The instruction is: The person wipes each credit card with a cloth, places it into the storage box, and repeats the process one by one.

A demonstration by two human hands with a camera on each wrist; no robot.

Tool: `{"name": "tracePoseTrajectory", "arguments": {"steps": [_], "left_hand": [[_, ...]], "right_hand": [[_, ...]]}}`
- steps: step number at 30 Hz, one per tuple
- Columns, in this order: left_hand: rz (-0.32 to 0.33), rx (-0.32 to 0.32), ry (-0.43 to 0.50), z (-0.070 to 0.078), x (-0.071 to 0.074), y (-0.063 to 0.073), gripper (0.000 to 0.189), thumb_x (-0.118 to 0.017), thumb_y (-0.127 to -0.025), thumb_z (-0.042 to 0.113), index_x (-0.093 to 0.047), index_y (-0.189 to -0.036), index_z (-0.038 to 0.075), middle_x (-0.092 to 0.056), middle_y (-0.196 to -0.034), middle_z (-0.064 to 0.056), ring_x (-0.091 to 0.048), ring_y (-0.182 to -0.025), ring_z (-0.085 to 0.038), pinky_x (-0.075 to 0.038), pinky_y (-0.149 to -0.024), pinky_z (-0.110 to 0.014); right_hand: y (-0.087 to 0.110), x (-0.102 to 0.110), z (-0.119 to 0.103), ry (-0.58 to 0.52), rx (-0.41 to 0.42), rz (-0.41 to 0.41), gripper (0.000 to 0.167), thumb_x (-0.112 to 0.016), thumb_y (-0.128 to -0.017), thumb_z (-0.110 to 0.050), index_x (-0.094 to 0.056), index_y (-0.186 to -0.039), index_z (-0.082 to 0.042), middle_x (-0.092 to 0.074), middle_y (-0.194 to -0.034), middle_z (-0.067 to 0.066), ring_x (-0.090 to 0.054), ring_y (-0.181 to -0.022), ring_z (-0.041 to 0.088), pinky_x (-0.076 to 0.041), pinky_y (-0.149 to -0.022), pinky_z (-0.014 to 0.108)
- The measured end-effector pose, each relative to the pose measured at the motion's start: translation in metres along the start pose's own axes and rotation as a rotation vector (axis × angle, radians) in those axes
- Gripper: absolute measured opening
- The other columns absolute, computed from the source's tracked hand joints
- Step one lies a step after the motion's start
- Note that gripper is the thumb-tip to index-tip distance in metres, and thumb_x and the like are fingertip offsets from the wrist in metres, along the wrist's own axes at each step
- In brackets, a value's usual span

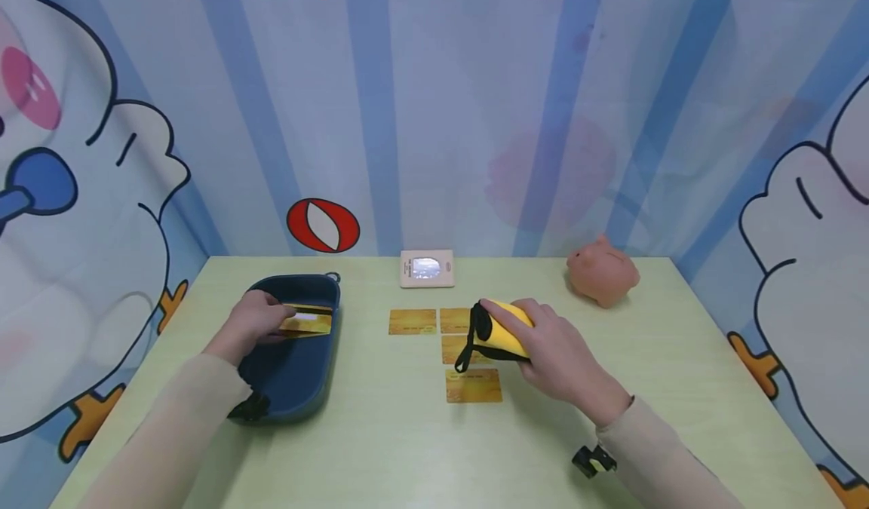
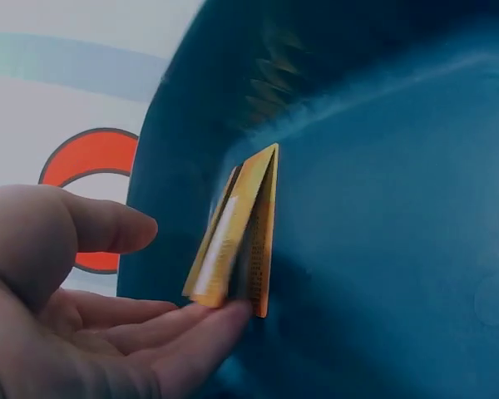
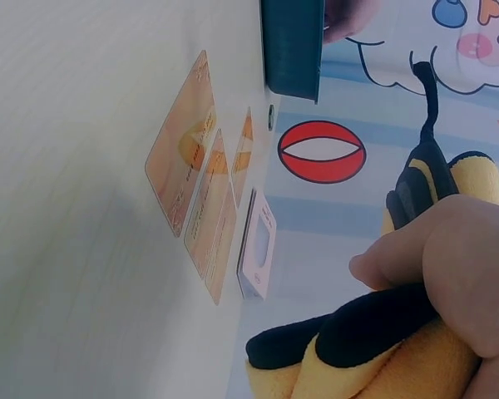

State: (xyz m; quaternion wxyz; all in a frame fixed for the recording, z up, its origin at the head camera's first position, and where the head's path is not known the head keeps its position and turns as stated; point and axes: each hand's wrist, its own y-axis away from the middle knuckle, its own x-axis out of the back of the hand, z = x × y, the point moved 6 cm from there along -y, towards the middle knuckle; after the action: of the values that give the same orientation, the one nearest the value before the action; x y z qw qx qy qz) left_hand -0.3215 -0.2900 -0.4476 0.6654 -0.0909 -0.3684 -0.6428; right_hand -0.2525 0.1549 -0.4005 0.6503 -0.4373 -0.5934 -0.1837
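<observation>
On the left, my left hand (image 1: 256,320) reaches into a dark blue basin (image 1: 292,381). Gold cards (image 2: 241,212) lean against each other by the basin wall, some with a dark stripe. Fingertips of that hand touch their lower edge, while the thumb stays apart from them in the left wrist view. My right hand (image 1: 560,351) grips a soft yellow-and-black plush item (image 1: 505,335) with a black strap loop, held above the table. Below and beside it, several gold cards (image 1: 474,386) lie flat; the plush item partly covers two in the head view.
A pale pink, flat box (image 1: 426,269) with a shiny oval window is at the table's back edge. To its right sits a pink piggy bank (image 1: 602,271). A printed cloth backdrop (image 1: 448,117) hangs behind the table (image 1: 394,449) and along its sides.
</observation>
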Motion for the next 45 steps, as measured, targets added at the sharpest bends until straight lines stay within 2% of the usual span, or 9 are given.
{"name": "tracePoseTrajectory", "arguments": {"steps": [7,13,17,24,30,35,39,42,45], "left_hand": [[0.027,0.023,-0.051,0.004,0.004,0.002,0.059,-0.056,-0.107,0.024,-0.041,-0.144,-0.019,-0.057,-0.129,-0.032,-0.067,-0.101,-0.032,-0.062,-0.09,-0.043],[0.012,-0.015,0.001,0.009,0.006,0.006,0.065,-0.054,-0.109,0.029,-0.036,-0.151,-0.017,-0.052,-0.142,-0.035,-0.064,-0.113,-0.036,-0.061,-0.095,-0.043],[0.032,-0.108,0.042,0.022,0.006,0.019,0.065,-0.054,-0.109,0.031,-0.037,-0.154,-0.012,-0.049,-0.147,-0.034,-0.059,-0.123,-0.043,-0.056,-0.101,-0.049],[0.132,-0.338,0.067,0.062,-0.004,0.055,0.051,-0.056,-0.108,0.028,-0.051,-0.151,0.001,-0.059,-0.141,-0.024,-0.055,-0.13,-0.041,-0.048,-0.109,-0.056],[0.143,-0.535,0.024,0.1,-0.04,0.09,0.038,-0.063,-0.106,0.029,-0.064,-0.139,0.01,-0.07,-0.129,-0.012,-0.066,-0.117,-0.03,-0.059,-0.096,-0.048],[0.094,-0.611,-0.001,0.12,-0.086,0.105,0.029,-0.068,-0.103,0.024,-0.07,-0.13,0.013,-0.075,-0.119,-0.005,-0.069,-0.108,-0.025,-0.061,-0.088,-0.04],[0.047,-0.581,0.032,0.118,-0.119,0.097,0.025,-0.071,-0.101,0.021,-0.072,-0.125,0.016,-0.076,-0.113,0.0,-0.069,-0.105,-0.021,-0.061,-0.086,-0.036],[0.022,-0.518,0.021,0.109,-0.141,0.08,0.025,-0.072,-0.1,0.02,-0.072,-0.125,0.014,-0.075,-0.113,0.0,-0.068,-0.106,-0.02,-0.06,-0.09,-0.038],[0.039,-0.451,-0.009,0.096,-0.156,0.062,0.027,-0.073,-0.099,0.016,-0.071,-0.125,0.01,-0.074,-0.117,-0.004,-0.067,-0.11,-0.024,-0.058,-0.096,-0.042]], "right_hand": [[-0.002,0.0,-0.002,-0.005,0.001,-0.011,0.097,-0.08,-0.08,0.002,-0.042,-0.161,-0.032,-0.059,-0.133,0.015,-0.062,-0.101,0.032,-0.059,-0.08,0.047],[0.0,0.0,0.0,-0.004,-0.01,-0.01,0.097,-0.08,-0.079,0.003,-0.042,-0.161,-0.031,-0.059,-0.133,0.015,-0.062,-0.102,0.032,-0.059,-0.081,0.047],[0.002,-0.001,0.003,-0.005,-0.012,-0.005,0.098,-0.08,-0.078,0.003,-0.041,-0.162,-0.031,-0.059,-0.132,0.015,-0.062,-0.101,0.032,-0.059,-0.08,0.047],[0.003,0.0,0.004,-0.008,-0.006,0.014,0.1,-0.081,-0.077,0.004,-0.041,-0.162,-0.03,-0.06,-0.131,0.016,-0.062,-0.099,0.032,-0.059,-0.078,0.047],[0.003,0.0,0.003,-0.008,-0.008,0.014,0.1,-0.081,-0.077,0.004,-0.041,-0.162,-0.03,-0.06,-0.13,0.016,-0.062,-0.099,0.032,-0.059,-0.077,0.047],[0.004,0.001,0.003,-0.018,-0.007,0.025,0.1,-0.08,-0.077,0.005,-0.041,-0.162,-0.031,-0.06,-0.13,0.016,-0.062,-0.099,0.032,-0.059,-0.076,0.047],[0.005,0.001,0.003,-0.017,0.001,0.028,0.099,-0.079,-0.078,0.005,-0.041,-0.162,-0.03,-0.06,-0.129,0.016,-0.063,-0.099,0.032,-0.059,-0.076,0.047],[0.006,-0.001,0.004,-0.016,0.001,0.029,0.1,-0.08,-0.077,0.005,-0.041,-0.162,-0.031,-0.061,-0.129,0.016,-0.063,-0.1,0.032,-0.059,-0.076,0.047],[0.006,-0.004,0.004,-0.016,0.004,0.016,0.101,-0.081,-0.077,0.004,-0.041,-0.162,-0.031,-0.06,-0.13,0.015,-0.063,-0.101,0.031,-0.059,-0.077,0.047]]}}
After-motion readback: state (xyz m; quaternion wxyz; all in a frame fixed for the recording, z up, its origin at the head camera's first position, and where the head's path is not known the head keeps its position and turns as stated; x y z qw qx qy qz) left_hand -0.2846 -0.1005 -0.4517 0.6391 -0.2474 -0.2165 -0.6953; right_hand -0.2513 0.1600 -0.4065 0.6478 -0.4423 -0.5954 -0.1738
